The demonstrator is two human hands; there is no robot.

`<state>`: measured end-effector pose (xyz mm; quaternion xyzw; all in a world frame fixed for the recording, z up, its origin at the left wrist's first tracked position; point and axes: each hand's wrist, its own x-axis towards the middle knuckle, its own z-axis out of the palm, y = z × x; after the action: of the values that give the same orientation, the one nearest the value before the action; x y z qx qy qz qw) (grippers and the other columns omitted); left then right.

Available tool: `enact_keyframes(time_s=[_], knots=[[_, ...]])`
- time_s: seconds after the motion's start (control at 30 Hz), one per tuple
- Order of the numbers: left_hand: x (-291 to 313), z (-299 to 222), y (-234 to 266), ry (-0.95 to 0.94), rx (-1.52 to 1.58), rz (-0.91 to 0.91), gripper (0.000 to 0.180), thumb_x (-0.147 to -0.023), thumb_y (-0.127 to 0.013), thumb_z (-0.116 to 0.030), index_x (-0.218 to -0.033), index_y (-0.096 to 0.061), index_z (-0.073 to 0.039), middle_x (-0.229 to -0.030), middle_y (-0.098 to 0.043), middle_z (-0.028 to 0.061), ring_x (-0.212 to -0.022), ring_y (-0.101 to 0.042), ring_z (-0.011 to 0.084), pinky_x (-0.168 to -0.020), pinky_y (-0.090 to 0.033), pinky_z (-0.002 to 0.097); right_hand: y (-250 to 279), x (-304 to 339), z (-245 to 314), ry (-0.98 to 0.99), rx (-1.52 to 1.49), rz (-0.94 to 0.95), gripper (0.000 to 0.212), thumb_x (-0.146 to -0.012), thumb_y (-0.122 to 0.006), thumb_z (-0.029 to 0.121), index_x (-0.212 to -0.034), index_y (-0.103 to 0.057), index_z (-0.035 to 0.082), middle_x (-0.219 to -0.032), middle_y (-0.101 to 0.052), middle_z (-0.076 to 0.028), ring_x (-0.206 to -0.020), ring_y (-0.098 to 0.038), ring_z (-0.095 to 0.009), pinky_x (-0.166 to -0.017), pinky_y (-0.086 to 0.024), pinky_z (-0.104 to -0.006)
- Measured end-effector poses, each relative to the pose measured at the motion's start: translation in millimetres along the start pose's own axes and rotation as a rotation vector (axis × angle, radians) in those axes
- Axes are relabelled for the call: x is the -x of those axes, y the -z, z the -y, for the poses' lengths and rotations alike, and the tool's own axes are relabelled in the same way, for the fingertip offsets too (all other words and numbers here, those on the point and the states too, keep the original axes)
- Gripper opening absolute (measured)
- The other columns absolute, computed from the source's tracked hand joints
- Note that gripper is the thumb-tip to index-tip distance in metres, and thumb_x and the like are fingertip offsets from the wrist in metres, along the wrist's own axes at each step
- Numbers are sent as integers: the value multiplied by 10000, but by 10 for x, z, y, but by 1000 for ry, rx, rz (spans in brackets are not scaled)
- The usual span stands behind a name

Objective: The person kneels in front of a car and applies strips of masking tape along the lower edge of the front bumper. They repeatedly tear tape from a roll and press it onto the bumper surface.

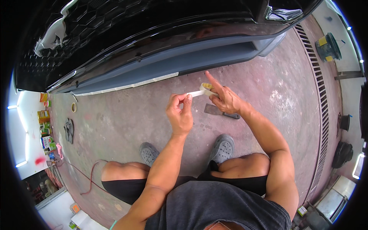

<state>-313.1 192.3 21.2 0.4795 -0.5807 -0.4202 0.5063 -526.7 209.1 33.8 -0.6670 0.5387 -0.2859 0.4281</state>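
Note:
My right hand (227, 99) grips a roll of masking tape (207, 87), its index finger pointing out past the roll. Between the thumb and fingertips of my left hand (180, 113), the loose end of the tape is pinched, and a short pale strip runs taut from there to the roll. Ahead of both hands is the car's lower bumper (161, 63), black above and grey below. Pale tape (126, 86) lines its lower edge on the left, stopping near the middle. A putty knife (222, 111) with a dark handle lies on the floor just below my right hand.
Another tape roll (74, 107) and dark sandals (69, 130) lie on the floor at left, near cans (44, 116) along the wall. A red hose (92, 176) curves beside my left knee. On the right run a drain grate (317, 76) and a hanging bucket (328, 46).

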Motion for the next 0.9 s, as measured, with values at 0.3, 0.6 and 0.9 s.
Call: enact_keyframes(time_s=[0.3, 0.6, 0.9], knots=[[19, -96, -8, 56, -42, 49, 73, -932, -715, -48, -925, -677, 14, -861, -640, 67, -726, -602, 162, -673, -482, 284, 43, -85, -32, 12, 46, 4, 883, -872, -539, 18, -1638, -102, 63, -861, -696, -260, -710, -635, -441, -743, -501, -463], [228, -196, -107, -521, -225, 244, 134, -845, -736, 32, -947, -675, -30, -860, -633, 97, -733, -619, 286, -630, -508, 379, -77, -14, -174, 262, 168, -189, 836, -896, -570, 4, -1620, -153, 50, -942, -688, -243, -859, -640, -481, -837, -516, -494], [91, -71, -160, -382, 27, 79, 411, -844, -776, 27, -1034, -425, -70, -1072, -720, 149, -902, -685, 298, -788, -539, 373, -135, 34, -62, 573, 142, -265, 860, -842, -659, -58, -1570, -202, -54, -892, -698, -132, -825, -656, -388, -940, -462, -510]])
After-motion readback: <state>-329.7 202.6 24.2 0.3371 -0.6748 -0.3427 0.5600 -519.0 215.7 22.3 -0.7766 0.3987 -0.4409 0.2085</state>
